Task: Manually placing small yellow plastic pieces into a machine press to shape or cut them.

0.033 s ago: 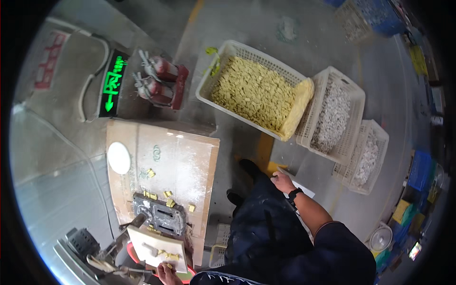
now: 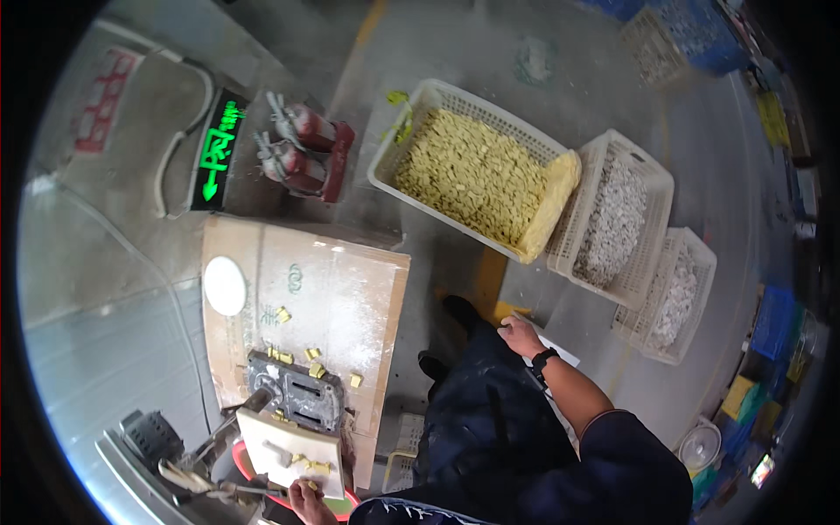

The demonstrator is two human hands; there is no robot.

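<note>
At the lower left, my left hand (image 2: pixel 311 505) pinches a small yellow piece (image 2: pixel 311 486) at the near edge of a pale square plate (image 2: pixel 271 429) on a drill-press-like machine (image 2: pixel 254 402). More yellow pieces (image 2: pixel 317 467) lie on that plate beside a pale rounded lump. My right hand (image 2: pixel 522 337), with a black watch on its wrist, rests curled beside my dark apron, next to a white flat edge (image 2: pixel 560 352). Whether its fingers grip anything is hidden. The machine's grey slotted base (image 2: pixel 306 394) has several yellow blocks (image 2: pixel 315 370) around it.
The machine stands on a dusty cardboard-covered table (image 2: pixel 350 297) with a white disc (image 2: pixel 225 285). Beyond stand a crate of yellow pieces (image 2: pixel 385 184) and two crates of whitish pieces (image 2: pixel 661 201). Red extinguishers (image 2: pixel 302 166) sit by a green lit sign (image 2: pixel 216 153). A red-rimmed basin (image 2: pixel 350 499) is under the plate.
The whole view has shifted slightly, with the table and crates sitting a little lower and further right. Both hands keep the same pose.
</note>
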